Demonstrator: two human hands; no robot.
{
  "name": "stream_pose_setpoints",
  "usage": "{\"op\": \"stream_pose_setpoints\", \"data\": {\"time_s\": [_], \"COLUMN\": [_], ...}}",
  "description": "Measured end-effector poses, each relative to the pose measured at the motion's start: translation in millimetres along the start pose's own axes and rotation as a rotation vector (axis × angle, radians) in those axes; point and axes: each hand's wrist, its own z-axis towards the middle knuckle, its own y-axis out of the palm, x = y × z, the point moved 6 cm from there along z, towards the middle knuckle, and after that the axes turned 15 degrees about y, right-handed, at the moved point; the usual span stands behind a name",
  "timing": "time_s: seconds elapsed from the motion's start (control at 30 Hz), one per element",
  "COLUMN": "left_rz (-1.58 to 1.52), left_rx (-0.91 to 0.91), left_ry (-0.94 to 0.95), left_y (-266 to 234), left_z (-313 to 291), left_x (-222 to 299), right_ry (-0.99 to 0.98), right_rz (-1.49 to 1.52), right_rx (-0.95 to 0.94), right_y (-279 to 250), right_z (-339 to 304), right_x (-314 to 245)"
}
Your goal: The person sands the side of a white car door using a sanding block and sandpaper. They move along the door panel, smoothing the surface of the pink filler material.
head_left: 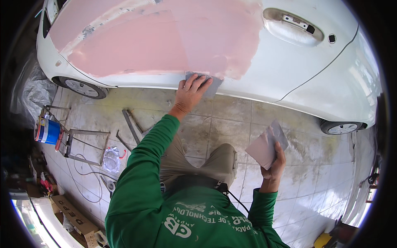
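A white car door (295, 68) carries a wide patch of pink body filler (136, 51). My left hand (190, 94) is closed on a flat grey spreader (213, 87), its fingers spread over the blade. That spreader lies against the lower part of the door, at the bottom edge of the filler. Off to the right and away from the car, my right hand (276, 160) grips a flat putty board (263, 149) smeared with pinkish filler. A grey piece at the board's far edge may be a second spreader; I cannot tell.
A metal frame stand (89, 132) is on the tiled floor at left, beside a blue can (47, 131). Near it lie a clear plastic bag (111, 159), a roll of tape (111, 186) and a thin cable. A cardboard box (74, 221) stands at lower left.
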Motion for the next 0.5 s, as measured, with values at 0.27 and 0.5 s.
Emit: {"op": "stream_pose_setpoints", "data": {"time_s": [0.27, 0.5], "left_rz": [-0.092, 0.075], "left_rx": [0.087, 0.242], "left_ry": [-0.098, -0.068], "left_y": [-157.0, -203.1], "left_z": [106.0, 181.1], "left_x": [-56.0, -122.7], "right_ry": [0.002, 0.022], "right_rz": [0.035, 0.003], "right_rx": [-0.076, -0.109], "right_y": [9.3, 9.7], "right_z": [1.0, 11.6], "right_x": [3.6, 15.7]}}
